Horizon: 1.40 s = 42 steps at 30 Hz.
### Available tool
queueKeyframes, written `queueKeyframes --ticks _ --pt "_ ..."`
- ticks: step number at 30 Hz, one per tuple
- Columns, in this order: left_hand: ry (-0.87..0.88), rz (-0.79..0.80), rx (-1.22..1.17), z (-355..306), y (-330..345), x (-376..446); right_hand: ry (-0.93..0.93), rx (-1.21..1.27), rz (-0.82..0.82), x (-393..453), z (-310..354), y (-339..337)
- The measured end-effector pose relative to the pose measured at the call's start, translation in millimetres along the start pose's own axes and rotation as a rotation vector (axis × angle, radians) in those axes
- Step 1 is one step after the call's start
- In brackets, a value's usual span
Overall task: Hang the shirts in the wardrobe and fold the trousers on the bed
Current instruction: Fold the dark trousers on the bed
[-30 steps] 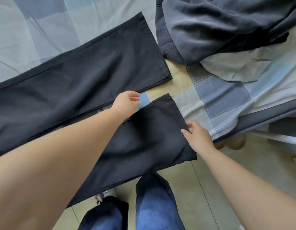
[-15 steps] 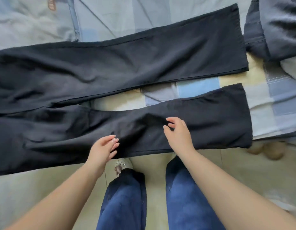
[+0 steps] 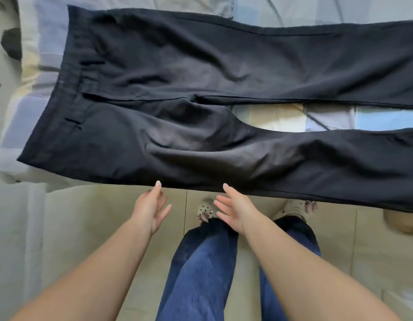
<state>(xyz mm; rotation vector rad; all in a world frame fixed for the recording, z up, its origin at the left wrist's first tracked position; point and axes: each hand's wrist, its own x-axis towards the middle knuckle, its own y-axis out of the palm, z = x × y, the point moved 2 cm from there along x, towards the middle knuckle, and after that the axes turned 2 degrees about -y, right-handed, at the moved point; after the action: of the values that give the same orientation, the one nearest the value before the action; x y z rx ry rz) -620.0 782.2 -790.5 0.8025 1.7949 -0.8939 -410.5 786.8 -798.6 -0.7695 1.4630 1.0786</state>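
Observation:
Black trousers [image 3: 201, 93] lie spread flat across the bed, waistband at the left and both legs running off to the right, with a gap between the legs. Their near edge hangs slightly over the bed's side. My left hand [image 3: 151, 208] and my right hand [image 3: 234, 209] hover just below that near edge, palms facing each other, fingers straight and spread. The fingertips are at the fabric's edge; neither hand holds anything. No shirts are in view.
The bed [image 3: 293, 117] carries a patchwork sheet of blue, grey and yellow squares. A pale patterned cloth [image 3: 6, 54] lies at the far left. Below, tiled floor [image 3: 85, 228], my blue jeans and light clogs stand close to the bed's side.
My view has shifted left along the trousers, from the leg hems to the waistband. Both hands have come off the near leg and now hover open at its edge.

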Motion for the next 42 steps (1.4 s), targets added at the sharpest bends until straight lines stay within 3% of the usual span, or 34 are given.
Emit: queueKeyframes --ticks 6,11,16,22,27,34,42 --pt "0.047 0.068 -0.239 -12.7 -16.5 18.8 0.005 0.273 -0.052 21.4 -16.6 59.2" --pt "0.064 0.116 -0.398 -20.9 -26.4 22.8 -0.107 0.531 -0.142 29.2 -39.0 98.0" --pt "0.105 0.068 -0.577 -39.6 -41.8 15.6 -0.176 0.724 -0.129 6.8 -44.8 109.4" --pt "0.206 -0.109 -0.640 -97.1 -73.2 4.0 -0.245 0.636 -0.110 -31.5 -33.4 103.7" --pt "0.346 -0.298 -0.576 -142.1 -84.9 -12.2 -0.426 0.500 -0.121 -53.2 10.4 110.7" --pt "0.454 -0.247 -0.585 -204.9 -48.7 -33.6 -0.588 0.252 -0.156 -68.8 106.2 122.7" --pt "0.487 -0.022 -0.592 -301.5 35.1 -29.9 -0.734 0.161 -0.287 -69.6 236.3 135.1"
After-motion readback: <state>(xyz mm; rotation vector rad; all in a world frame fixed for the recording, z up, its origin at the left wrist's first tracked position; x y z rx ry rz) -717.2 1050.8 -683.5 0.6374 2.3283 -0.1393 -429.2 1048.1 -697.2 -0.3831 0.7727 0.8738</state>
